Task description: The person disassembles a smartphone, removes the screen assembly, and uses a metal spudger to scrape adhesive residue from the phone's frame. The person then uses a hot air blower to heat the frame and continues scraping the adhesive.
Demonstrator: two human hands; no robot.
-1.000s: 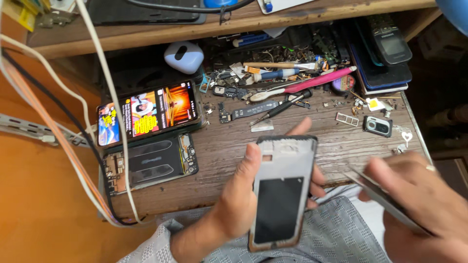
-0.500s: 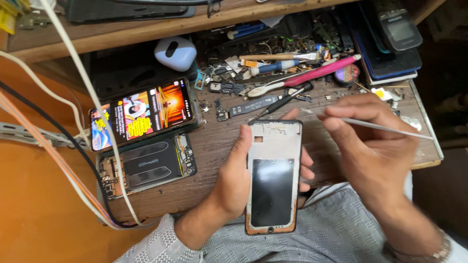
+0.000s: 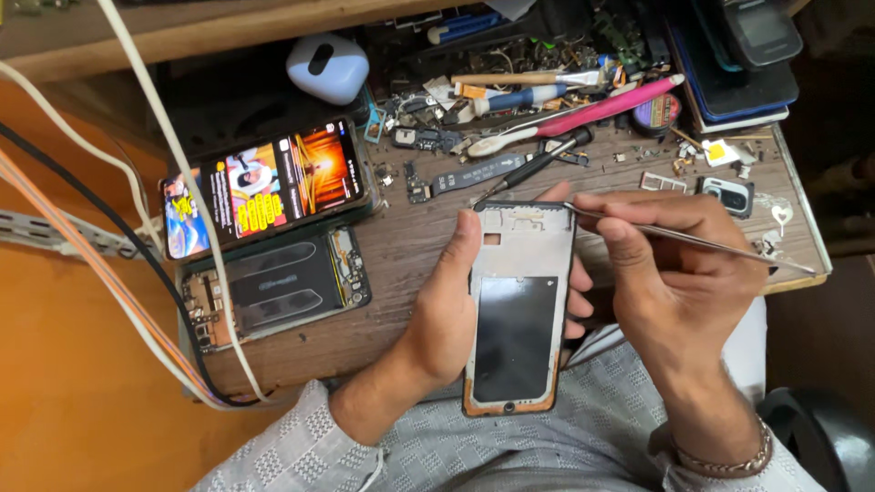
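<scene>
A cluttered wooden tabletop [image 3: 410, 246] fills the scene. At its near edge, the left hand [image 3: 447, 310] grips a phone frame [image 3: 518, 305] upright. The right hand [image 3: 674, 264] pinches thin metal tweezers [image 3: 702, 240] touching the frame's far right corner.

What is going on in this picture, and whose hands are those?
The picture comes from a small camera worn on a person's head, looking down at their own two hands. The left hand holds a phone frame, a phone with its insides taken out. The right hand holds thin metal tweezers, with the tip at the frame's top corner. On the wooden table lie a phone with a lit, colourful screen, an opened phone showing its parts, a pink tool, a white case, and many tiny parts.
</scene>
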